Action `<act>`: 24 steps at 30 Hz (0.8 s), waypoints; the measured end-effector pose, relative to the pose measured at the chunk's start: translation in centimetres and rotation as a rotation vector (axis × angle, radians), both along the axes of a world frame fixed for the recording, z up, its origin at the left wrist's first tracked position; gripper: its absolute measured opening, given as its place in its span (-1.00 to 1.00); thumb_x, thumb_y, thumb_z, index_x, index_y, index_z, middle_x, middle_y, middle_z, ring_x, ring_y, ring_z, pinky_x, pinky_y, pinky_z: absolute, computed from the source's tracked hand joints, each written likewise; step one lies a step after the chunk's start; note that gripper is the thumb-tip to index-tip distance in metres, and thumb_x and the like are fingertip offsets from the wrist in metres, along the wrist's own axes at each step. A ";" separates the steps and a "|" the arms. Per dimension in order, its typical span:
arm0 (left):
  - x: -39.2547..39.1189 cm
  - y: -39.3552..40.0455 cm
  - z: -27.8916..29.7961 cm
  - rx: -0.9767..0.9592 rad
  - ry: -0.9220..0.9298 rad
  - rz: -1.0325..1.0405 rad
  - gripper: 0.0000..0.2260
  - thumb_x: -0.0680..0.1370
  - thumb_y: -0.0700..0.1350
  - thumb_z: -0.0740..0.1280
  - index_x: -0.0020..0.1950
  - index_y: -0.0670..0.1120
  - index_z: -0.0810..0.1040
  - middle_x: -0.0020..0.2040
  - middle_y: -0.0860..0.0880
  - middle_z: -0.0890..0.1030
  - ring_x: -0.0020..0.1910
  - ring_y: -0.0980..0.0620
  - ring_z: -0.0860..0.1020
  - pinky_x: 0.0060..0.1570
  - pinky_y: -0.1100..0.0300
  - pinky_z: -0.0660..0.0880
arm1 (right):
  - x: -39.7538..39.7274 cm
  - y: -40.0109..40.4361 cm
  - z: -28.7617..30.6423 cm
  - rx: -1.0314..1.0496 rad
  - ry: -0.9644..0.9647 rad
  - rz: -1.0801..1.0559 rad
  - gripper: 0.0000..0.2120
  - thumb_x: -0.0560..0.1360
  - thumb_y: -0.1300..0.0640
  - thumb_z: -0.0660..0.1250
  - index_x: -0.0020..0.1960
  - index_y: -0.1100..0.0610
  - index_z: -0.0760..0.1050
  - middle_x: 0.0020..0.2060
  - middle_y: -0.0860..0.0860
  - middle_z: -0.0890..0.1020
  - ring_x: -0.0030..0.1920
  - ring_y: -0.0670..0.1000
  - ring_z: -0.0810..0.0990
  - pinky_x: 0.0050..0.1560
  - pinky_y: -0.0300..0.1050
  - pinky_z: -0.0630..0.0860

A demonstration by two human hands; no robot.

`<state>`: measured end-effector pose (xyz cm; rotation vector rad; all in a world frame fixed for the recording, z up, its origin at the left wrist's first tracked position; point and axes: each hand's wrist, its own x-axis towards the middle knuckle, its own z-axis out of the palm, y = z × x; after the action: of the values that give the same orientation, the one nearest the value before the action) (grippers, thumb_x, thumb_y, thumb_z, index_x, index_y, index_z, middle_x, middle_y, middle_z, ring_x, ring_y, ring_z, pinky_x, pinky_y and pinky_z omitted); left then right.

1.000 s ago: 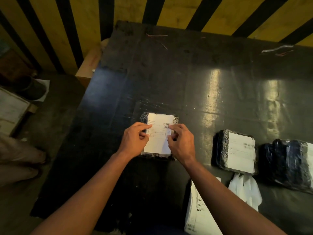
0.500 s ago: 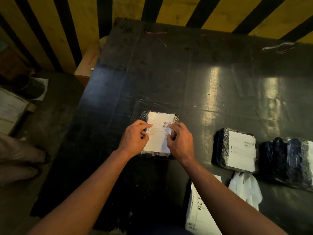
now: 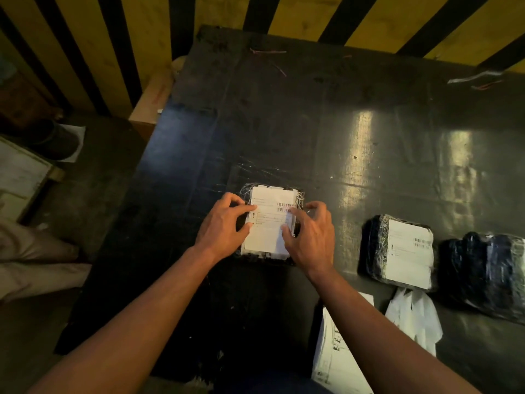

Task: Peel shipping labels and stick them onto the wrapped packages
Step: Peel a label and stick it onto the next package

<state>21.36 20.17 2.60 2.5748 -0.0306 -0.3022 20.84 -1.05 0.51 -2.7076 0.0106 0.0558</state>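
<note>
A dark wrapped package (image 3: 299, 198) lies in the middle of the black table (image 3: 284, 123). A white shipping label (image 3: 268, 220) with a barcode covers most of its top. My left hand (image 3: 224, 226) rests on the label's left edge, fingertips touching the paper. My right hand (image 3: 309, 237) hovers at the label's right edge with fingers spread and loosely bent, thumb near the paper. To the right lies a second wrapped package (image 3: 372, 245) bearing its own label (image 3: 409, 257). A third dark wrapped package (image 3: 485, 271) sits at the far right.
White backing papers (image 3: 412, 317) lie crumpled below the second package. A printed sheet of labels (image 3: 338, 354) sits at the near edge under my right forearm. A cardboard box (image 3: 153, 98) stands by the table's left side. A yellow-and-black striped wall (image 3: 113, 38) runs behind.
My right hand's fingers have lifted and spread, moving slightly right off the label. My left hand's fingers have slid a little along the label's left side.
</note>
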 end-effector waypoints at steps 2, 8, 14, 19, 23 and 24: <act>-0.3 0.0 0.0 0.075 -0.059 -0.059 -0.55 0.57 -0.04 0.46 0.46 0.08 0.51 0.41 0.06 0.38 0.37 0.05 0.36 0.34 0.09 0.47 | -0.2 -0.9 -0.1 -0.059 -0.041 0.075 -0.56 0.50 -0.07 0.46 0.33 0.04 0.58 0.35 0.09 0.45 0.31 0.13 0.45 0.14 0.06 0.52; -1.8 -1.0 -1.1 0.102 -0.075 -0.253 -0.48 0.64 0.03 0.34 0.60 0.07 0.34 0.62 0.09 0.28 0.64 0.09 0.12 0.52 0.13 0.02 | -1.6 -1.3 -1.7 -0.144 -0.103 0.497 -0.50 0.61 0.06 0.10 0.53 0.08 0.41 0.54 0.07 0.42 0.57 0.12 0.33 0.46 0.14 0.32; -1.9 -1.0 -1.8 0.137 -0.058 -0.260 -0.43 0.67 0.07 0.25 0.66 0.07 0.17 0.67 0.11 0.16 0.64 0.17 -0.01 0.50 0.20 -0.03 | 1.3 0.5 -0.3 -0.247 0.158 0.558 -0.38 0.66 -0.10 -0.18 0.68 0.08 -0.11 0.66 -0.01 -0.12 0.65 0.02 -0.21 0.63 0.23 -0.09; -2.2 -0.8 -2.3 0.137 -0.047 -0.274 -0.42 0.69 0.09 0.21 0.68 0.08 0.10 0.68 0.12 0.08 0.63 0.20 -0.09 0.52 0.19 0.00 | 3.6 1.3 -0.3 -0.274 0.189 0.524 -0.31 0.69 -0.27 -0.19 0.67 0.06 -0.26 0.65 -0.03 -0.23 0.64 -0.01 -0.29 0.62 0.23 -0.24; -2.3 -0.3 -2.0 0.112 0.010 -0.264 -0.40 0.69 0.13 0.19 0.68 0.15 0.03 0.68 0.20 -0.02 0.59 0.29 -0.17 0.51 0.11 0.16 | 3.4 -1.0 -1.1 -0.281 0.217 0.413 -0.25 0.62 -0.39 -0.26 0.66 0.01 -0.30 0.64 -0.09 -0.25 0.64 -0.01 -0.29 0.61 0.25 -0.25; -2.3 -0.4 -1.9 0.109 0.025 -0.256 -0.40 0.69 0.13 0.19 0.68 0.15 0.01 0.68 0.21 -0.03 0.58 0.30 -0.18 0.51 0.07 0.20 | 3.4 -1.4 -1.2 -0.270 0.234 0.387 -0.25 0.62 -0.39 -0.25 0.66 -0.01 -0.30 0.64 -0.11 -0.26 0.64 -0.01 -0.30 0.61 0.25 -0.26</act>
<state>19.06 19.76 0.68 2.6763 -0.3447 -0.4422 24.23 -2.43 -0.70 -2.9131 -0.4668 0.5191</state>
